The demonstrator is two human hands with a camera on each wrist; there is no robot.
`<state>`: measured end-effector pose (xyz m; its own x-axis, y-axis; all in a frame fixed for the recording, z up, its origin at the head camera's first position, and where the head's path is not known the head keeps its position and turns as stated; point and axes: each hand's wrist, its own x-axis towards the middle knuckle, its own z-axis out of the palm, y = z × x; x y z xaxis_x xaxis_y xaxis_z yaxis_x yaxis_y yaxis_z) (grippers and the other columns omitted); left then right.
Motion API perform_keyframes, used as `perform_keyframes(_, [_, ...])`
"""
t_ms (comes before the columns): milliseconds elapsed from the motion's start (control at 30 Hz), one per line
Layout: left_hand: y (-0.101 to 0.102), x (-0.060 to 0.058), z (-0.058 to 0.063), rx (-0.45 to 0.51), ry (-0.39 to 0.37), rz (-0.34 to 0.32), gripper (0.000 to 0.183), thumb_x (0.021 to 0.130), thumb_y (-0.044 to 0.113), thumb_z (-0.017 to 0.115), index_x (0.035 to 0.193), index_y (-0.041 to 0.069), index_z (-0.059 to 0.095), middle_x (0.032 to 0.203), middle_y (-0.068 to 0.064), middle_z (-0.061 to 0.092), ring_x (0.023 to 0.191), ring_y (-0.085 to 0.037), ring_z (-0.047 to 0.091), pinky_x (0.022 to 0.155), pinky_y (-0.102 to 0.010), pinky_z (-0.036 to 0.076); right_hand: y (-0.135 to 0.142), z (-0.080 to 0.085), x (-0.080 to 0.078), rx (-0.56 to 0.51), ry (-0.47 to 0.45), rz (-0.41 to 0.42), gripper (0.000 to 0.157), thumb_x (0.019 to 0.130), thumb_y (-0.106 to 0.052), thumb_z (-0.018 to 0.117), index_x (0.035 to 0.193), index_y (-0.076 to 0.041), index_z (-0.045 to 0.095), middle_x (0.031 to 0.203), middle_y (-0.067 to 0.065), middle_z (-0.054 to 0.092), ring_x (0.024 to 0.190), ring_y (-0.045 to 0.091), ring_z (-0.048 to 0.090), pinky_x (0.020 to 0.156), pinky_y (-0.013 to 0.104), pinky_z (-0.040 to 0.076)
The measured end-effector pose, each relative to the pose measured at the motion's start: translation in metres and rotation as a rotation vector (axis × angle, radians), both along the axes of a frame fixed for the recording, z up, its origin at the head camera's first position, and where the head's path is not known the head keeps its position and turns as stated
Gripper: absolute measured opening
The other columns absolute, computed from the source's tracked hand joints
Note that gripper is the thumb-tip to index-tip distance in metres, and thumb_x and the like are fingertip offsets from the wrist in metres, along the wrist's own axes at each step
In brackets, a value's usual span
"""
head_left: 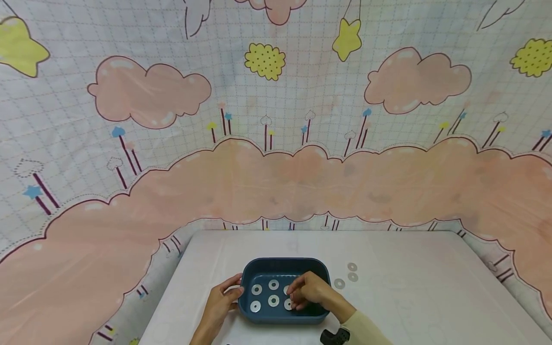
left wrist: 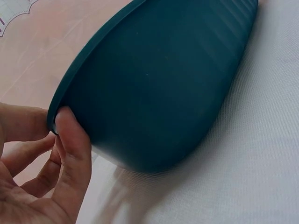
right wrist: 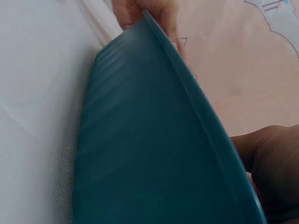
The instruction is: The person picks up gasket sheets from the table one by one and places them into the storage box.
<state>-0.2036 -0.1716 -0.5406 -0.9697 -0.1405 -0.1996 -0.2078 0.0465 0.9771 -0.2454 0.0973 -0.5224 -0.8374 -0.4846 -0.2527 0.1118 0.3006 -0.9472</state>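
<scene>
A dark blue rectangular tray (head_left: 282,320) stands on the white table, with several flat silver washers (head_left: 273,301) set out in two rows on its floor. My left hand (head_left: 219,303) grips the tray's left end, thumb and fingers pinching the rim (left wrist: 79,60). My right hand (head_left: 311,290) reaches in over the right side, fingers bent down at the rightmost washers. It partly covers the upper one (head_left: 286,290) and the lower one (head_left: 287,304). Whether the fingertips pinch a washer is hidden. In the right wrist view the tray's outer wall (right wrist: 140,126) blocks the fingertips.
Three more washers (head_left: 352,277) lie flat on the table just right of the tray. Around the white tabletop (head_left: 409,282) hangs a patterned cloth (head_left: 280,187) with clouds and stars. A dark device (head_left: 335,337) sits at my right wrist, by a pale sleeve (head_left: 364,329).
</scene>
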Motion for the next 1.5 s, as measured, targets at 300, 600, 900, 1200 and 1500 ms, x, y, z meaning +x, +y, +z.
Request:
perform_keyframes(300, [0.0, 0.001, 0.001, 0.006, 0.003, 0.002, 0.049, 0.089, 0.004, 0.064, 0.137, -0.001, 0.055, 0.12, -0.017, 0.056, 0.084, -0.017, 0.063, 0.064, -0.03, 0.054, 0.006, 0.013, 0.003, -0.026, 0.026, -0.024, 0.018, 0.086, -0.001, 0.067, 0.102, 0.007, 0.071, 0.08, 0.012, 0.069, 0.062, 0.015, 0.069, 0.06, 0.031, 0.058])
perform_keyframes(600, [-0.001, 0.001, 0.0, 0.004, -0.005, 0.0, 0.049, 0.09, 0.004, 0.063, 0.138, 0.0, 0.054, 0.121, -0.017, 0.055, 0.084, -0.018, 0.063, 0.065, -0.031, 0.054, 0.021, 0.026, 0.013, -0.02, 0.109, -0.047, 0.022, 0.088, -0.008, 0.069, 0.105, 0.006, 0.068, 0.084, 0.009, 0.067, 0.067, 0.016, 0.069, 0.062, 0.033, 0.059])
perform_keyframes(900, [0.0, 0.004, -0.001, -0.006, -0.007, 0.003, 0.049, 0.09, 0.004, 0.064, 0.138, 0.0, 0.054, 0.121, -0.017, 0.056, 0.084, -0.017, 0.062, 0.065, -0.031, 0.054, 0.051, 0.032, 0.015, -0.055, 0.13, -0.087, 0.028, 0.089, -0.012, 0.068, 0.111, 0.005, 0.065, 0.09, 0.013, 0.066, 0.076, 0.018, 0.071, 0.065, 0.034, 0.06])
perform_keyframes(1200, [-0.001, 0.003, -0.002, 0.003, -0.015, 0.008, 0.049, 0.09, 0.004, 0.064, 0.137, 0.0, 0.054, 0.118, -0.016, 0.057, 0.083, -0.016, 0.062, 0.064, -0.031, 0.054, 0.078, 0.037, 0.012, -0.059, 0.169, -0.12, 0.035, 0.09, -0.014, 0.068, 0.116, 0.01, 0.062, 0.101, 0.022, 0.067, 0.079, 0.019, 0.071, 0.067, 0.034, 0.059])
perform_keyframes(1500, [-0.002, 0.0, -0.002, -0.003, -0.015, -0.004, 0.049, 0.091, 0.005, 0.063, 0.138, 0.0, 0.054, 0.119, -0.015, 0.056, 0.084, -0.016, 0.062, 0.065, -0.031, 0.053, 0.1, 0.04, 0.008, 0.013, 0.227, -0.162, 0.032, 0.089, -0.016, 0.068, 0.113, 0.004, 0.066, 0.102, 0.017, 0.069, 0.082, 0.018, 0.068, 0.065, 0.031, 0.056])
